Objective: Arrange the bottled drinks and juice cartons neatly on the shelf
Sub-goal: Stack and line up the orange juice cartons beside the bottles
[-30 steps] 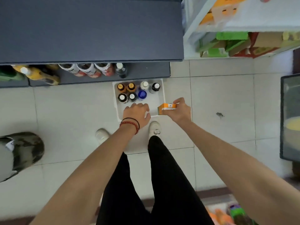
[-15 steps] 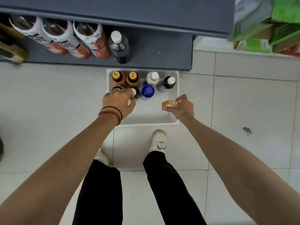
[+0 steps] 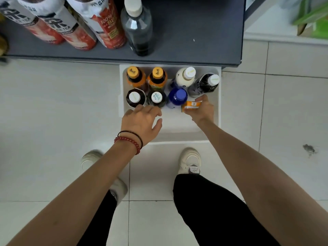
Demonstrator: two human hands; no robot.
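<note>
at the bottom of the frame stood two legs in black trousers, with a white right shoe [image 3: 190, 161] and a white left shoe [image 3: 90, 158] on the pale tiled floor [image 3: 53, 103]. both bare forearms reached up toward the middle of the frame. the left wrist wore a red bead bracelet [image 3: 127, 141].

the left hand [image 3: 140, 121] was spread loosely and held nothing. its fingertips lay at the near side of the front bottles; whether they touched could not be told. the right hand [image 3: 202, 110] gripped a small orange juice carton [image 3: 191, 105] low inside a white plastic bin [image 3: 177, 134], just right of a blue-capped bottle [image 3: 179, 96].

left of that in the front row stood two dark white-capped bottles [image 3: 134, 97]. behind them were two orange-capped bottles [image 3: 133, 71], a milky white bottle [image 3: 186, 77] and a tilted dark bottle [image 3: 207, 82].

above the bin ran a dark grey shelf [image 3: 195, 32]. at the upper left it carried three red-and-white tea bottles [image 3: 104, 20] and, beside them, a clear bottle of dark drink [image 3: 137, 27]. green boxes [image 3: 317, 23] sat at the upper right.
</note>
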